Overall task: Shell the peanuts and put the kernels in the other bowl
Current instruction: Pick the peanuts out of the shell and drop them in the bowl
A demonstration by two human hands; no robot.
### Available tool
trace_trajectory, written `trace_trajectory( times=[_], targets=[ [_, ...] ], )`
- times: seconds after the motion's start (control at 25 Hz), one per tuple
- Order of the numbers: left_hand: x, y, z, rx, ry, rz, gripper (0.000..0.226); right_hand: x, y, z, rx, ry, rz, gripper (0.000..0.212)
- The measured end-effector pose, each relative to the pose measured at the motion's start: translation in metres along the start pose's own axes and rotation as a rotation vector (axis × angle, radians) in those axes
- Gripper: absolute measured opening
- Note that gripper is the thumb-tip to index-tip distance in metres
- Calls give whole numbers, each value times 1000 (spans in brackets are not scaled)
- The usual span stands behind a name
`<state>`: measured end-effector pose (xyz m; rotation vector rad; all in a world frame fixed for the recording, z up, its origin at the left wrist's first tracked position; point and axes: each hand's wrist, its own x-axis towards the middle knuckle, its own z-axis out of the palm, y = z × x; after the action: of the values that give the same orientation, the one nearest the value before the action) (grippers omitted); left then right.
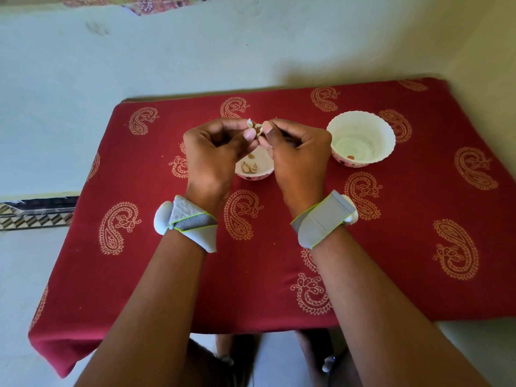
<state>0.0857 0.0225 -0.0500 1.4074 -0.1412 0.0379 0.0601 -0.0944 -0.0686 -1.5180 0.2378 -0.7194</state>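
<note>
My left hand [215, 157] and my right hand [298, 155] meet above a small white bowl [265, 170], both pinching one pale peanut shell [255, 128] that is split apart between the fingertips. The bowl below holds a few shell pieces and peanuts [249, 166], and my hands partly cover it. To the right stands a larger white scalloped bowl [386, 129] with a single reddish kernel [350, 156] on its bottom. Whether a kernel sits inside the cracked shell is hidden.
Both bowls rest on a small table covered in a red cloth with gold paisley prints [391, 247]. A pale wall rises behind the table's far edge. Grey bands wrap both wrists [192, 224]. Pale floor and a patterned strip [33, 212] lie to the left.
</note>
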Motion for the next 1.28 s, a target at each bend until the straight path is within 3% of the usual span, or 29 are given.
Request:
trace_trajectory(
  times=[0.28,0.44,0.64,1.12,1.28],
  targets=[
    [0,2,-4,31,6,7,16,2,0,0,-14,-9,23,11],
    [4,4,-5,239,-82,119,31,3,-4,-2,-109,-38,-100,13],
    [3,0,4,359,-8,172,18,2,-8,-2,-146,-40,-127,12],
    [4,2,10,197,60,68,13,0,-13,0,-178,-52,-190,10],
    [5,3,12,115,62,33,11,0,-11,4,-95,-21,-130,12]
  ],
)
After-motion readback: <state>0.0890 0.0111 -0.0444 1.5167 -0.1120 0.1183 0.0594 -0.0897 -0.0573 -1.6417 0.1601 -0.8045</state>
